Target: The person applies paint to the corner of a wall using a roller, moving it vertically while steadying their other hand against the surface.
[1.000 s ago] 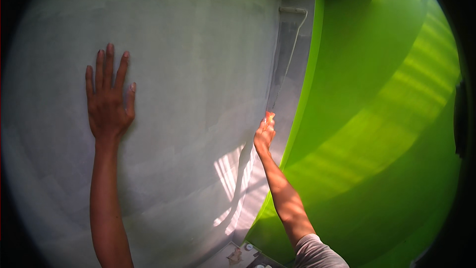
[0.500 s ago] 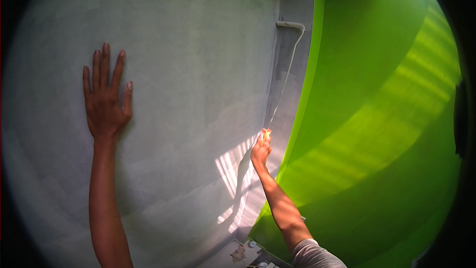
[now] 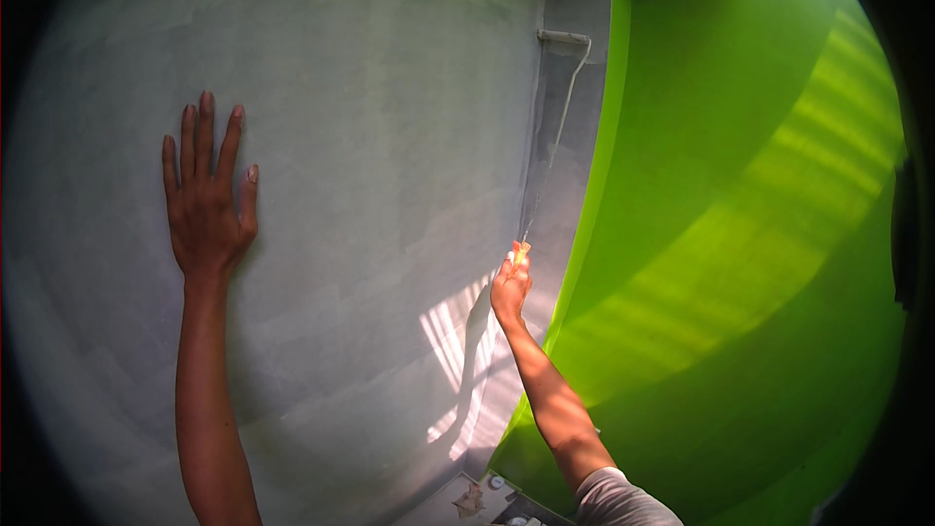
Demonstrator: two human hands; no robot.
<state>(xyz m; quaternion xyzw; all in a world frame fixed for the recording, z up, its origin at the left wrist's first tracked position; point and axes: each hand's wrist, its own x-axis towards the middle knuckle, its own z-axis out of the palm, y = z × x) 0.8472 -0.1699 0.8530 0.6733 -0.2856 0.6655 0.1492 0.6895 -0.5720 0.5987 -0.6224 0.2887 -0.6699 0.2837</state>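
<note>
My left hand (image 3: 208, 214) lies flat with its fingers spread against the pale grey wall (image 3: 380, 136). Its arm reaches straight up from the lower edge. In my right hand (image 3: 511, 287) is the yellow-orange handle of a paint roller (image 3: 556, 141), with the fingers closed around it. From the grip a long thin rod runs up to the narrow, whitish roller head (image 3: 563, 36). That head rests across the grey strip (image 3: 573, 127) in the corner, near its upper part. The strip looks darker in places beneath the head.
A bright green wall (image 3: 701, 234) borders the grey strip on the right, crossed by striped sunlight. Striped light and my arm's shadow fall on the grey wall near the corner. At the bottom, small items, including a brownish scrap (image 3: 468, 500), lie on a pale surface.
The roller head has moved slightly up along the grey strip, and my right hand has risen with it. My left hand keeps its place on the wall.
</note>
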